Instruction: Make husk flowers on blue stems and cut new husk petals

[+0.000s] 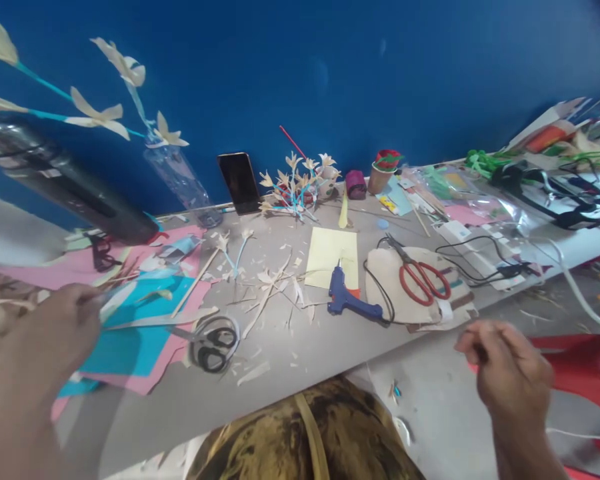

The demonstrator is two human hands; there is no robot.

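My left hand [55, 333] hovers over the blue and pink paper sheets [130, 347] at the left, its fingers drawn together. Blur hides what is between them; a pale strip [120, 298] lies right by the fingertips. Black-handled scissors [215, 347] rest to its right. Off the table's front edge, my right hand [513, 373] is curled with thumb and fingers pinched, and any small thing in it is hidden. Nearest it are red-handled scissors [425, 280] on a beige pad [385, 280]. A blue glue gun [353, 300] lies beside the pad, partly over a yellow paper [325, 247].
Pale handmade flowers [300, 183] on blue stems stand at the back near a phone [239, 183]. A clear bottle [180, 180] and dark flask [70, 180] lean at the left. Pale scraps litter the grey table [285, 353]. Cables cross a white power strip [480, 253]. A red chair [585, 373] stands right.
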